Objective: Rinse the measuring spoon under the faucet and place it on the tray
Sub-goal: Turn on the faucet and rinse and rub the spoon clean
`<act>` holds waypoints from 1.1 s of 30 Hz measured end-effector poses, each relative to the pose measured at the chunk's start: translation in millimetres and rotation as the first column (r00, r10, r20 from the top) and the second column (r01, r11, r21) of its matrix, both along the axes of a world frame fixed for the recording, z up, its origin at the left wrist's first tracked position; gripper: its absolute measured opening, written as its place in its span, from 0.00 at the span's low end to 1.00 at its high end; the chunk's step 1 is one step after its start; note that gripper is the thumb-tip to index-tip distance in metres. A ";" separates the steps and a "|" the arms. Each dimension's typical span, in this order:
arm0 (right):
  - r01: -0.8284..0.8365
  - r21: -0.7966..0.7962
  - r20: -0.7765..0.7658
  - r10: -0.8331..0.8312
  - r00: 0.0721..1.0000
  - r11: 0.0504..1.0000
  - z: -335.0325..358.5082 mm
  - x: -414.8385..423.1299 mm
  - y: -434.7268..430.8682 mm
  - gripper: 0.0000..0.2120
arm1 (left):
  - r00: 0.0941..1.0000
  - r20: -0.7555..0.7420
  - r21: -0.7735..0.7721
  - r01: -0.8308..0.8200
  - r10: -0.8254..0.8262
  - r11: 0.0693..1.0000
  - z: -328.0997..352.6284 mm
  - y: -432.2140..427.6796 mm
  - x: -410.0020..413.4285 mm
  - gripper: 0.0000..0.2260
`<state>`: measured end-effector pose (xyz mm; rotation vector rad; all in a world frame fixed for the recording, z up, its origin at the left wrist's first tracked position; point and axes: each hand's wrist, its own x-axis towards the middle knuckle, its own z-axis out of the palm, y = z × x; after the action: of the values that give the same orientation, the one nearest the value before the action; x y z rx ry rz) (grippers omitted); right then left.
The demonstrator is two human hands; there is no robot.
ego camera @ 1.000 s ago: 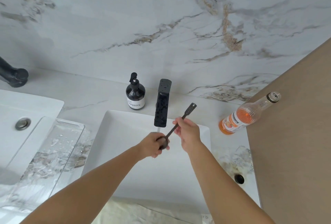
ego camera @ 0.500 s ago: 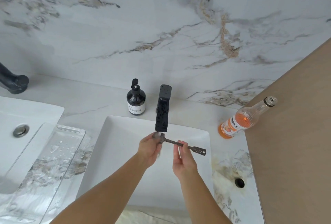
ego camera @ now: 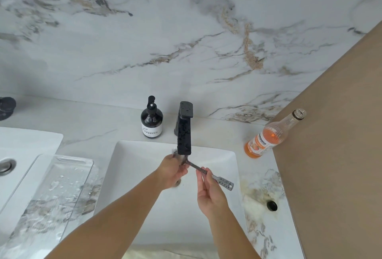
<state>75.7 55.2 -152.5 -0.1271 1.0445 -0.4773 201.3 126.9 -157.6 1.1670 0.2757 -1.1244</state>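
The dark metal measuring spoon (ego camera: 222,181) lies across the white basin (ego camera: 132,155), its perforated handle end pointing right. Its bowl sits right under the spout of the black faucet (ego camera: 184,132), mostly hidden by my fingers. My left hand (ego camera: 172,170) cups and rubs the bowl end. My right hand (ego camera: 208,193) pinches the handle at its middle. The clear tray (ego camera: 68,173), wet with droplets, rests on the counter left of the basin.
A black soap pump bottle (ego camera: 152,122) stands behind the basin, left of the faucet. An orange drink bottle (ego camera: 268,137) stands at the right by a tan wall panel. A small black cap (ego camera: 271,205) lies on the counter. A second basin (ego camera: 24,143) is at far left.
The spoon turned from pointing up-right to lying level with its handle to the right, and its bowl went up under the spout. Both hands kept hold of it.
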 end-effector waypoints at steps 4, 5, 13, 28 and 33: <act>0.038 0.054 -0.035 -0.036 0.999 0.998 -4.3 -7.0 11.8 0.03 | 0.998 0.043 -0.048 0.048 -0.046 0.998 0.1 13.0 3.4 0.15; 0.053 0.066 -0.029 -0.051 0.998 0.996 -4.0 -7.0 13.3 0.03 | 1.000 -0.025 -0.105 0.008 -0.010 0.994 1.9 14.9 3.0 0.19; 0.133 0.092 0.003 -0.134 0.991 0.987 0.6 -9.7 4.0 0.03 | 0.922 -0.387 -0.280 -0.120 0.002 0.952 7.3 24.8 3.6 0.19; 0.016 0.176 0.072 -0.029 0.997 0.984 -4.9 0.2 20.4 0.05 | 0.977 -0.129 0.069 -0.160 0.168 0.985 16.2 15.4 -0.4 0.17; -0.015 0.167 0.052 0.007 0.999 0.986 -7.1 -5.6 16.1 0.09 | 0.964 -0.175 0.116 -0.184 0.202 0.976 10.7 12.4 -0.9 0.18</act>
<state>70.0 71.3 -159.6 0.0280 1.0285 -0.3793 200.5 139.3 -146.9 1.0967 0.5841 -1.0572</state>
